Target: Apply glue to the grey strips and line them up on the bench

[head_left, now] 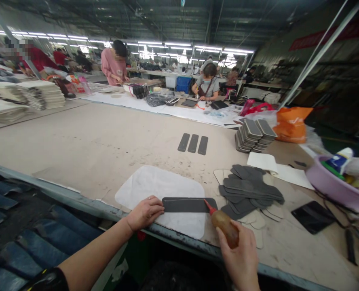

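Note:
A dark grey strip with rounded corners (pixel 184 205) lies across a white sheet (pixel 155 182) at the table's near edge. A thin pale line runs along its upper side. My left hand (pixel 146 212) is closed at the strip's left end, fingertips holding it. My right hand (pixel 241 252) is wrapped round an amber glue bottle (pixel 225 227), tilted so that its red nozzle (pixel 208 205) meets the strip near the right end. Right of the strip, a loose pile of dark grey pieces (pixel 249 188) overlaps some pale-backed ones. Farther back, three small dark strips (pixel 193 143) lie side by side.
Stacked pieces (pixel 254 133) stand at the back right beside an orange bag (pixel 293 125). A purple basin (pixel 325 182) and a black tablet-like slab (pixel 313 217) are at right. Pale stacks (pixel 43 95) sit far left. Several people work beyond the table (pixel 76 137).

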A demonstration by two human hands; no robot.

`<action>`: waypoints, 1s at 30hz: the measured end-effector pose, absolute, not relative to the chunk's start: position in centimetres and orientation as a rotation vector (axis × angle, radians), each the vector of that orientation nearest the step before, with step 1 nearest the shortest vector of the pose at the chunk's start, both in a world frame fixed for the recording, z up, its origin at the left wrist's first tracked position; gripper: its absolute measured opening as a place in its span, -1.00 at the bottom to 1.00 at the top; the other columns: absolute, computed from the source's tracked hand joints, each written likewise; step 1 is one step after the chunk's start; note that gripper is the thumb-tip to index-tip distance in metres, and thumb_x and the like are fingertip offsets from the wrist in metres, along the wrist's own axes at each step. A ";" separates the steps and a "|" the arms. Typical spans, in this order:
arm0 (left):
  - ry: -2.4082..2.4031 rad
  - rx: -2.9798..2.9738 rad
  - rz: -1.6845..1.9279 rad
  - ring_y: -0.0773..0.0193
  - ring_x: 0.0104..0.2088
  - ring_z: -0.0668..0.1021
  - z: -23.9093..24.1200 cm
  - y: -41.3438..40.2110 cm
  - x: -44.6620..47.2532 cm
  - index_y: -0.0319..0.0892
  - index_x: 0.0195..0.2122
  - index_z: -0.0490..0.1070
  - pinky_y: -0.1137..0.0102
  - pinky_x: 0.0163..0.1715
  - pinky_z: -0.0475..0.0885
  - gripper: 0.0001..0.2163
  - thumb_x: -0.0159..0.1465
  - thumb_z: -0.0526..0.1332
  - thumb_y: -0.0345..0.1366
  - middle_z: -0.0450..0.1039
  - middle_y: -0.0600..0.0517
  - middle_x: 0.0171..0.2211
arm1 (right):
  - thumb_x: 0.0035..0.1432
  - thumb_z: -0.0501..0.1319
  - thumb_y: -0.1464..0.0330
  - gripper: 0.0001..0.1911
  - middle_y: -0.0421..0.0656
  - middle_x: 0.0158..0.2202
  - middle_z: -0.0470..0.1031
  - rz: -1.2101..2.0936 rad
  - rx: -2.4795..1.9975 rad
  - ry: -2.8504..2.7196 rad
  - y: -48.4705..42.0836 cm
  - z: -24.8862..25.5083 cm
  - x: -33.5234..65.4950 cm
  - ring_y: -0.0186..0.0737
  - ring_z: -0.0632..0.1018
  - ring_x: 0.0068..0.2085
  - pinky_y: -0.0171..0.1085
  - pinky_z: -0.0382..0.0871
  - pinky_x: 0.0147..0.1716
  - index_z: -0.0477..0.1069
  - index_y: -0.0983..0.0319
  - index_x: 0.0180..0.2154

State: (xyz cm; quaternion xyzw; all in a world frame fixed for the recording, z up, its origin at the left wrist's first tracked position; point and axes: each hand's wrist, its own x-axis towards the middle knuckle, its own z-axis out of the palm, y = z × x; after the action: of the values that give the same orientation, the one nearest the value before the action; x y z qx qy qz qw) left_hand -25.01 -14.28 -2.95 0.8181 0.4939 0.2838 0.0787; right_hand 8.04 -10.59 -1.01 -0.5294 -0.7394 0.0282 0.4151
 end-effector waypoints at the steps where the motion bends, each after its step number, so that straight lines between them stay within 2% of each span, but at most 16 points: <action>1: 1.485 2.450 0.836 0.29 -0.24 0.41 -2.9 -14.3 -25.0 -0.15 -0.22 0.45 0.37 -0.20 0.36 -0.85 0.29 0.10 -0.37 0.38 -0.03 -0.27 | 0.08 0.18 0.07 -0.52 0.00 -0.25 0.36 0.047 -1.340 -1.843 -10.5 -1.1 8.4 -0.07 0.39 -0.20 -0.10 0.33 -0.21 0.29 0.30 -0.11; 13: 1.517 2.448 0.815 0.29 -0.25 0.41 -2.5 -14.5 -24.9 -0.17 -0.25 0.44 0.36 -0.19 0.36 -0.85 0.29 0.09 -0.36 0.40 -0.02 -0.31 | 0.07 0.15 0.01 -0.45 0.05 -0.25 0.37 -0.070 -1.386 -1.756 -11.1 0.3 8.9 -0.01 0.39 -0.21 -0.06 0.32 -0.20 0.32 0.35 -0.13; 23: 1.496 2.447 0.852 0.30 -0.26 0.43 -2.9 -14.6 -25.1 -0.19 -0.31 0.44 0.36 -0.17 0.35 -0.87 0.27 0.10 -0.37 0.41 -0.02 -0.33 | 0.08 0.24 0.19 -0.57 -0.03 -0.18 0.33 0.446 -1.058 -1.990 -13.2 -0.5 1.5 -0.08 0.38 -0.16 -0.10 0.32 -0.18 0.24 0.24 -0.07; 30: 1.482 2.461 0.820 0.30 -0.29 0.41 -3.2 -14.5 -25.1 -0.20 -0.37 0.42 0.36 -0.18 0.32 -0.83 0.29 0.06 -0.36 0.40 -0.01 -0.37 | 0.11 0.21 0.22 -0.60 -0.04 -0.17 0.32 0.524 -1.030 -2.054 -13.2 -0.6 -0.3 -0.09 0.36 -0.15 -0.09 0.33 -0.18 0.22 0.22 -0.05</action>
State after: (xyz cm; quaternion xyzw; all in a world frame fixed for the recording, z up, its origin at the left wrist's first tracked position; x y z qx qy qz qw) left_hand -25.14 -14.47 -3.15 0.8213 0.4946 0.2736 0.0772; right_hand -0.27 -13.21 -0.59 -0.4039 -0.8054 0.2053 0.3822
